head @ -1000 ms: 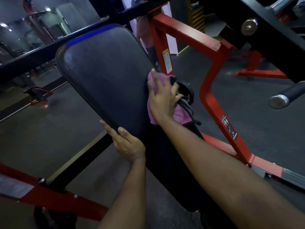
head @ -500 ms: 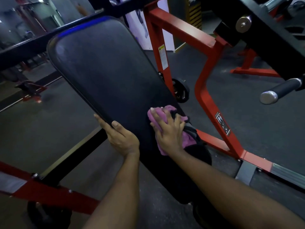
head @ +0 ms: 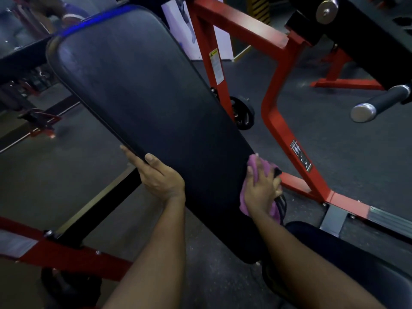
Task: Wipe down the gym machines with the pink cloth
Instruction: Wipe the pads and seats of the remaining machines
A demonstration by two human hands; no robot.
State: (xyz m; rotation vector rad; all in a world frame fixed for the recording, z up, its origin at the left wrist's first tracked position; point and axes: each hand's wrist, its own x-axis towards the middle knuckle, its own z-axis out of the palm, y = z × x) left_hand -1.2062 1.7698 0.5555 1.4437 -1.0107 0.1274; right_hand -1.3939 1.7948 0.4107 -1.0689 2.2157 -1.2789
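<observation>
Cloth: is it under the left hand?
No, the right hand holds the cloth against the pad's lower right edge, while the left hand holds the opposite edge with no cloth.

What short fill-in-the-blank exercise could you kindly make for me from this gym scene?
1. The cloth held by the right hand is ____ in colour.
2. The left hand grips the edge of the backrest pad, whose cover is ____.
3. The machine frame beside the pad is painted ____.

Missing words: pink; black; red.
</observation>
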